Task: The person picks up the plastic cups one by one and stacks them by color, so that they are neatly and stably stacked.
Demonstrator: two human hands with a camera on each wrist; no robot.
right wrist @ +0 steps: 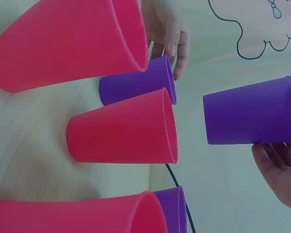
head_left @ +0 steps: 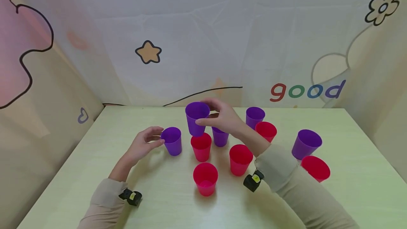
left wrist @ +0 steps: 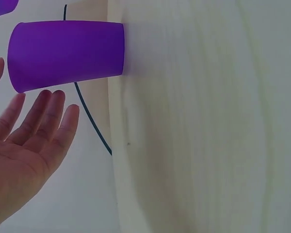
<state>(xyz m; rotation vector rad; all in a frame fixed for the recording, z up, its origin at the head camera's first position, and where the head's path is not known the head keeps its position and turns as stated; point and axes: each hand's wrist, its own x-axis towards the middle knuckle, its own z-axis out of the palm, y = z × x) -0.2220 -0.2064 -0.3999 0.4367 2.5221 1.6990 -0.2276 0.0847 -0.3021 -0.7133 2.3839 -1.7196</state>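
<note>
My right hand (head_left: pixel 225 117) holds a purple cup (head_left: pixel 194 120) up off the table, thumb on its near side and fingers behind. In the right wrist view that raised purple cup (right wrist: pixel 252 114) shows clear of the cups around it. Below it in the head view stands a red cup (head_left: pixel 201 148), and a purple cup (head_left: pixel 220 138) is partly hidden by the right hand. My left hand (head_left: pixel 142 144) is beside another purple cup (head_left: pixel 172 142), which stands upright on the table. Its fingers are extended loosely near that purple cup (left wrist: pixel 68 54) in the left wrist view.
Nearer to me stand two red cups, one in front (head_left: pixel 205 181) and one (head_left: pixel 240 162) by the right forearm. On the right are purple cups (head_left: pixel 306 145) and red cups (head_left: pixel 316 168), some partly behind the sleeve. A printed cloth (head_left: pixel 197 52) backs the table (head_left: pixel 171 200).
</note>
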